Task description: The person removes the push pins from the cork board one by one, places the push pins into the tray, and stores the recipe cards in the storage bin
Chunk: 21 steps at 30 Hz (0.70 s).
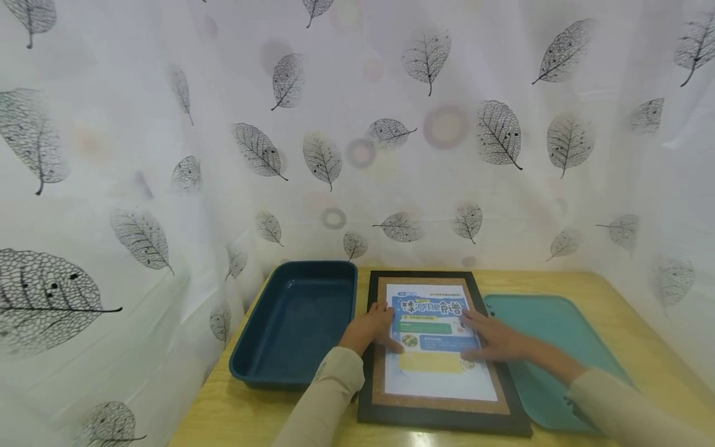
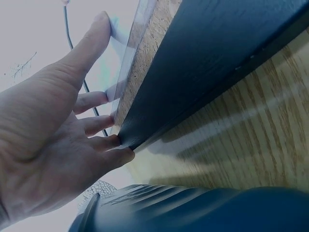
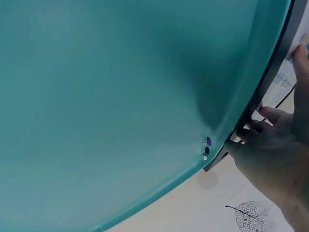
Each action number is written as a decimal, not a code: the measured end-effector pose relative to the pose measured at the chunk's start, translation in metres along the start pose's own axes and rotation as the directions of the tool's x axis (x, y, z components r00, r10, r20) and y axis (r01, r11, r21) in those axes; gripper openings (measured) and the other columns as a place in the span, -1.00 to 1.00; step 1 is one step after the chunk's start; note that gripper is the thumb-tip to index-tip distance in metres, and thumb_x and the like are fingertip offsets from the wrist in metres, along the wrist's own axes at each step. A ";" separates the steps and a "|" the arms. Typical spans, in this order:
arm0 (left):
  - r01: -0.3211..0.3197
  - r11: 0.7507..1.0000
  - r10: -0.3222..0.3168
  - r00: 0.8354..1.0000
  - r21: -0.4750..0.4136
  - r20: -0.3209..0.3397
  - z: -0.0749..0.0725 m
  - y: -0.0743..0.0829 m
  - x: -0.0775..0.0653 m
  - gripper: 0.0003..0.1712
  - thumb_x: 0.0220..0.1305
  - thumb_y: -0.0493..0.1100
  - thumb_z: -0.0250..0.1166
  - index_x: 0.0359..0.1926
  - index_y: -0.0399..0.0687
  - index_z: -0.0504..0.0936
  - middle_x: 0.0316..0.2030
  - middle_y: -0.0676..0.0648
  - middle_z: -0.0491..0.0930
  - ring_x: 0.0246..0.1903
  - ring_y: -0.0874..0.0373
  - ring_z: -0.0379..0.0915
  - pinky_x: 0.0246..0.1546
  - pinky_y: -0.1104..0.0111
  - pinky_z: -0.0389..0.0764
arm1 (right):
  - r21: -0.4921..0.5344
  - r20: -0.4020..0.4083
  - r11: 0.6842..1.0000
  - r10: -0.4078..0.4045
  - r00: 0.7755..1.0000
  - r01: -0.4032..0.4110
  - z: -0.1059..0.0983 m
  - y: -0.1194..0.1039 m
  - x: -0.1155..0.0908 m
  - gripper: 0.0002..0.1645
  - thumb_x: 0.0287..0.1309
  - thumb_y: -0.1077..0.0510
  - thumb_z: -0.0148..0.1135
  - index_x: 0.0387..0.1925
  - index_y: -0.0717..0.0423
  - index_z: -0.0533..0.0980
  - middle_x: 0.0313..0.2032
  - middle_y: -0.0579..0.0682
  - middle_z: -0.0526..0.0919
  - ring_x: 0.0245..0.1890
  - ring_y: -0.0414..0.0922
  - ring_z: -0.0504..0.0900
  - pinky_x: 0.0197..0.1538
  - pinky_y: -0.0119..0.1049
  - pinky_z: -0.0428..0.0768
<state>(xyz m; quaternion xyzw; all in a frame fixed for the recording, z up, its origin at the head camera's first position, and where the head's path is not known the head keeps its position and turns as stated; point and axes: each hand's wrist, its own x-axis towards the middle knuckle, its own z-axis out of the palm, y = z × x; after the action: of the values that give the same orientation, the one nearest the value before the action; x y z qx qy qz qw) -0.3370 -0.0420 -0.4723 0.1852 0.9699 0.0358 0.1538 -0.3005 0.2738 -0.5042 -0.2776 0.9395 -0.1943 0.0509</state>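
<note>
A printed sheet (image 1: 441, 383) with coloured bands and Chinese lettering lies on a cork board (image 1: 447, 404) with a black frame (image 1: 441, 421). My left hand (image 1: 371, 328) rests along the sheet's left side, thumb on the paper. In the left wrist view its fingers (image 2: 91, 126) are fairly straight and reach over the cork's edge. On the opposite side my right hand (image 1: 497, 337) touches the sheet's right edge with spread fingers. Neither hand grips anything. In the right wrist view, the black frame (image 3: 266, 79) overlaps the teal tray's rim beside the right hand (image 3: 275, 145).
A deep dark blue tray (image 1: 293, 372) stands left of the board. To the right lies the shallow teal tray (image 1: 550, 329), with a few small push pins (image 3: 207, 147) in its far corner. A leaf-patterned curtain (image 1: 357, 186) hangs behind the wooden table (image 1: 218, 416).
</note>
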 end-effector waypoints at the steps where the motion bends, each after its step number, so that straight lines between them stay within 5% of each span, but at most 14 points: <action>1: 0.000 1.000 0.000 1.000 -0.005 0.000 0.001 0.000 0.000 0.19 0.08 0.37 0.54 0.56 -0.07 0.25 0.59 -0.14 0.11 0.57 -0.05 0.01 0.50 0.08 0.26 | 0.003 0.002 1.000 -0.007 1.000 0.007 0.001 0.000 -0.001 0.16 0.23 -0.33 0.40 0.48 0.44 0.24 0.49 0.51 0.13 0.45 0.51 0.17 0.38 0.45 0.22; 14: 0.017 0.986 -0.024 0.999 -0.167 -0.046 0.012 -0.002 0.000 0.15 0.07 0.27 0.60 0.55 -0.09 0.31 0.59 -0.15 0.15 0.59 -0.11 -0.02 0.55 0.04 0.14 | 0.088 -0.031 0.996 -0.012 0.999 0.015 0.009 0.003 -0.002 0.15 0.21 -0.21 0.45 0.48 0.48 0.19 0.50 0.53 0.05 0.47 0.55 0.06 0.39 0.55 0.01; 21: 0.045 0.946 -0.095 0.986 -0.322 -0.140 0.020 0.008 -0.011 0.06 0.06 0.10 0.65 0.48 -0.21 0.39 0.51 -0.21 0.27 0.51 -0.14 0.16 0.49 0.03 0.27 | 0.111 -0.052 0.994 -0.017 0.998 0.023 0.011 0.007 -0.003 0.16 0.20 -0.19 0.46 0.48 0.50 0.18 0.49 0.56 0.05 0.48 0.56 0.01 0.40 0.55 -0.07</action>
<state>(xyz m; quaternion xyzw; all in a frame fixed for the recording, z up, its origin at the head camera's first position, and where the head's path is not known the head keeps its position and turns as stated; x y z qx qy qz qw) -0.3180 -0.0386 -0.4871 0.1202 0.9664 0.2001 0.1076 -0.2989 0.2767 -0.5173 -0.2788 0.9253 -0.2537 0.0403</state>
